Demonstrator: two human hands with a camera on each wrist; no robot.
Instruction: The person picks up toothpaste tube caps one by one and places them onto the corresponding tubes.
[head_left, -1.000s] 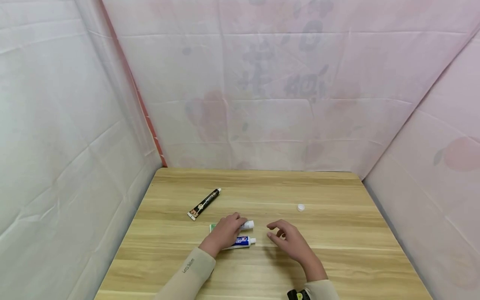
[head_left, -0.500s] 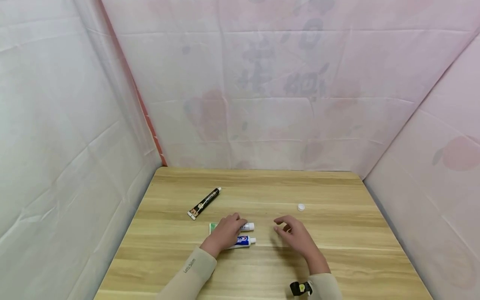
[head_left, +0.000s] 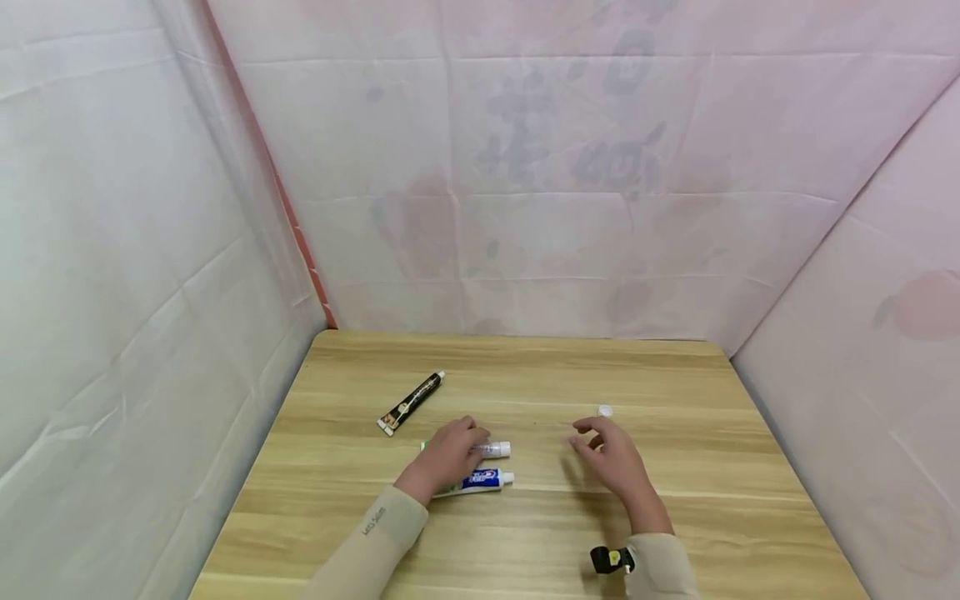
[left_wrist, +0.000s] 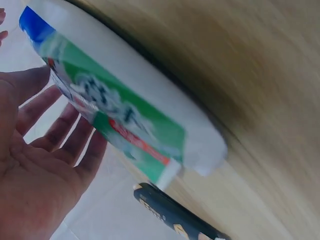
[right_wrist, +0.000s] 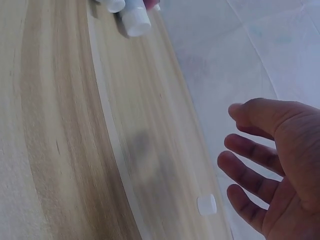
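Note:
My left hand (head_left: 447,454) lies over a white and green toothpaste tube (head_left: 492,450), thumb and fingertips on either side of its white-capped end. Just in front of it lies a blue and white toothpaste tube (head_left: 483,479), partly under the hand. The left wrist view has the relaxed fingers beside the tubes, some fingertips hidden behind them; firm contact cannot be made out. My right hand (head_left: 611,454) hovers over the table with loosely bent fingers and nothing in it. Beyond its fingertips sits a small white round cap (head_left: 605,410), also in the right wrist view (right_wrist: 206,205).
A black toothpaste tube (head_left: 411,403) lies slanted at the back left of the wooden table (head_left: 540,533). Pale cloth walls (head_left: 540,250) close in the table at the back and both sides.
My right hand has moved right and away from me, closer to the cap. The left hand has shifted slightly left over the tubes, which have stayed about where they were.

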